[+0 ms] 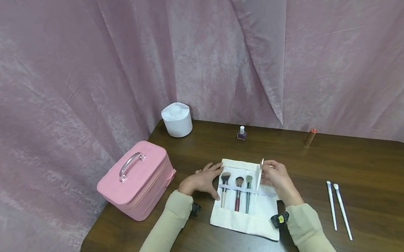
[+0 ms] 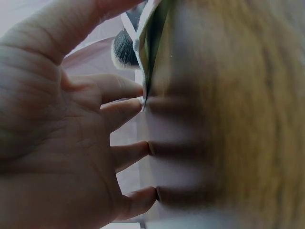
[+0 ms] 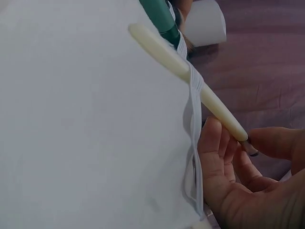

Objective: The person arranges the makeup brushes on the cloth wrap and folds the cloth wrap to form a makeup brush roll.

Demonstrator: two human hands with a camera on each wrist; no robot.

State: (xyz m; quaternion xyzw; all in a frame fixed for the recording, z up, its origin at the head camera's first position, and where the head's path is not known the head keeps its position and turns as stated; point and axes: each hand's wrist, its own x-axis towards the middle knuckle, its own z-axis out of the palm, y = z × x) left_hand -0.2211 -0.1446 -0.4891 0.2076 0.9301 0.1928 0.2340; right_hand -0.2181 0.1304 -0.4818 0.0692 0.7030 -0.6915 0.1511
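A white cloth brush roll [image 1: 262,223] lies spread on the table, with a pale elastic band [image 1: 266,193] across it. Tucked under the band are a dark-headed brush [image 1: 225,178], a red-handled brush [image 1: 237,199] and a green brush [image 1: 248,190]. My right hand [image 1: 277,178] pinches a white-handled makeup brush [image 3: 221,114] near its head; its handle passes under the band [image 3: 195,114], beside the green brush. Along the roll's left edge, my left hand [image 1: 204,180] spreads its fingers, with fingertips [image 2: 128,87] at the cloth's edge.
Two white brushes [image 1: 331,205] [image 1: 343,212] lie on the right of the table [image 1: 381,177]. A pink case [image 1: 136,180] with a metal handle stands at the left. Along the back are a white round container [image 1: 178,124], a nail polish bottle [image 1: 241,135] and a brown tube [image 1: 310,138].
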